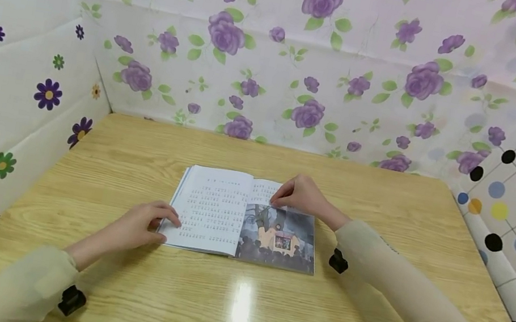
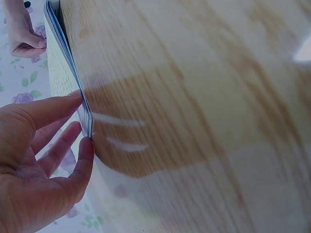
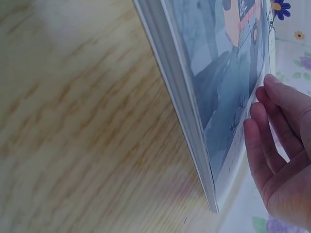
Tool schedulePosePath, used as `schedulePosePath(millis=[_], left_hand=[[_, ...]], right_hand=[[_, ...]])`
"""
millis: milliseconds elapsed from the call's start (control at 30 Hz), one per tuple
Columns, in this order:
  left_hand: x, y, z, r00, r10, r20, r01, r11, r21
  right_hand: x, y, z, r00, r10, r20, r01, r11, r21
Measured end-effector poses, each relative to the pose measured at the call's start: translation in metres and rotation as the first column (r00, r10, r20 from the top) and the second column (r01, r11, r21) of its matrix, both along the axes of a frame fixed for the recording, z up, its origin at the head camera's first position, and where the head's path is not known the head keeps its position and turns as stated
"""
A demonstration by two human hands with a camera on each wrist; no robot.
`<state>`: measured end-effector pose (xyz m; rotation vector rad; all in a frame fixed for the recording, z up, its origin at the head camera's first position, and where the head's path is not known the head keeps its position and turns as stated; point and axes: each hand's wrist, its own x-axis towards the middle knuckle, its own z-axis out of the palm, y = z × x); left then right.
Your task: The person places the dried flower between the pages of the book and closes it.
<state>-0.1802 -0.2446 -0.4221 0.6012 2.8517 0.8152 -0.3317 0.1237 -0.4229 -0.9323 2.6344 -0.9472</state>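
On the table (image 1: pixel 152 292), the left hand (image 1: pixel 140 224) rests relaxed fingers at the near-left corner of a book (image 1: pixel 214 214) spread across 2 pages, probably steadying it; farther off, the right hand (image 1: pixel 305 197), loosely bent, nothing visibly gripped, has fingertips beside the picture (image 1: pixel 276 247), likely keeping that page flat.

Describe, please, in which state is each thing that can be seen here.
Book: open, lying on the table.
Left hand: fingers spread, touching the book at its near left corner.
Right hand: at the right page, thumb and index finger together; whether paper is pinched, unclear.
Table: glossy, reflecting light.
Flowered cloth: hanging, creased.
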Motion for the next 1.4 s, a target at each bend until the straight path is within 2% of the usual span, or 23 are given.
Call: schedulePosePath(millis=[433,600,733,900,1033,1167,1267,1400], left_hand=[[0.0,0.003,-0.003,1.0,0.021,-0.001,-0.021,0.999,0.026],[-0.002,0.004,-0.004,0.999,0.048,0.007,-0.048,0.998,0.033],[0.0,0.006,-0.004,0.996,0.087,0.008,-0.088,0.996,0.021],[0.004,0.011,-0.003,0.989,0.147,-0.003,-0.147,0.989,0.001],[0.007,0.013,-0.002,0.987,0.163,0.0,-0.163,0.987,0.01],[0.007,0.013,-0.001,0.984,0.178,0.012,-0.178,0.984,0.019],[0.006,0.013,-0.001,0.981,0.191,0.021,-0.192,0.981,0.021],[0.004,0.013,-0.001,0.979,0.201,0.044,-0.203,0.979,0.033]], right_hand=[[-0.001,0.002,-0.004,1.0,-0.008,0.029,0.008,1.0,-0.017],[0.006,0.008,0.001,0.999,-0.022,0.045,0.024,0.999,-0.043],[0.019,0.018,0.004,0.997,-0.064,0.035,0.067,0.996,-0.065],[0.042,0.035,0.005,0.996,-0.086,-0.034,0.084,0.994,-0.072],[0.065,0.048,0.007,0.993,-0.086,-0.085,0.088,0.996,0.026],[0.085,0.063,0.001,0.99,-0.056,-0.129,0.077,0.983,0.166],[0.097,0.075,-0.006,0.988,-0.043,-0.148,0.074,0.974,0.212],[0.107,0.085,-0.011,0.99,-0.036,-0.137,0.063,0.978,0.197]])
